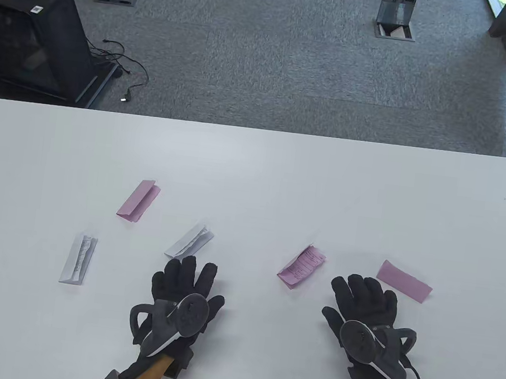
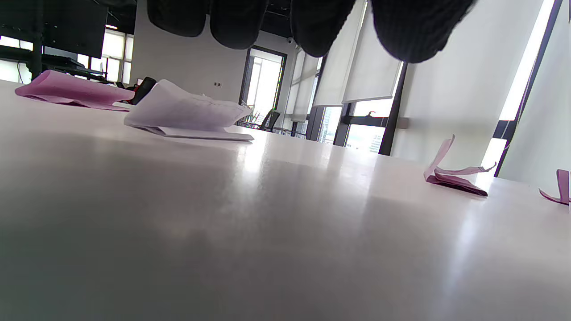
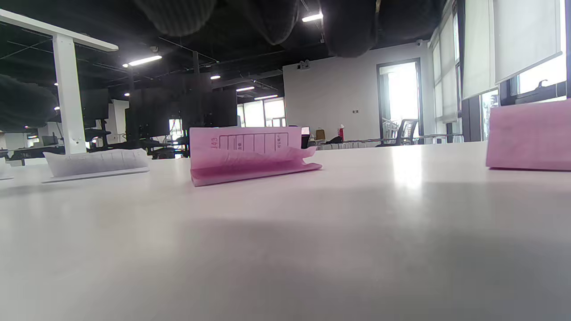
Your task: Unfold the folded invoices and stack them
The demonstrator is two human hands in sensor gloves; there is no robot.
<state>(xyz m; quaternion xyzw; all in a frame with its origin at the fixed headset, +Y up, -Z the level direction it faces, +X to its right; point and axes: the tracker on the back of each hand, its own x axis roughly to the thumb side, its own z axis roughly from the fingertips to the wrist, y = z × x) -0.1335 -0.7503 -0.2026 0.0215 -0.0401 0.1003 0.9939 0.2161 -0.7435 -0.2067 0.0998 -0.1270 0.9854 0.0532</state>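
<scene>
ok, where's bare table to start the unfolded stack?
Bare: the wide strip of table behind all the papers, and the gap between the left hand and right hand. Crowded: the middle band, from the white invoice on the left to the pink invoice by the right hand.

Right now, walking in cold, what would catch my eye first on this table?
Two black-gloved hands, the left hand and right hand, lie flat near the front edge of the white table, holding nothing. Fanned out beyond them lie five folded invoices: three pink, like the printed one between the hands, and two white, like the one by the left fingers.
</scene>
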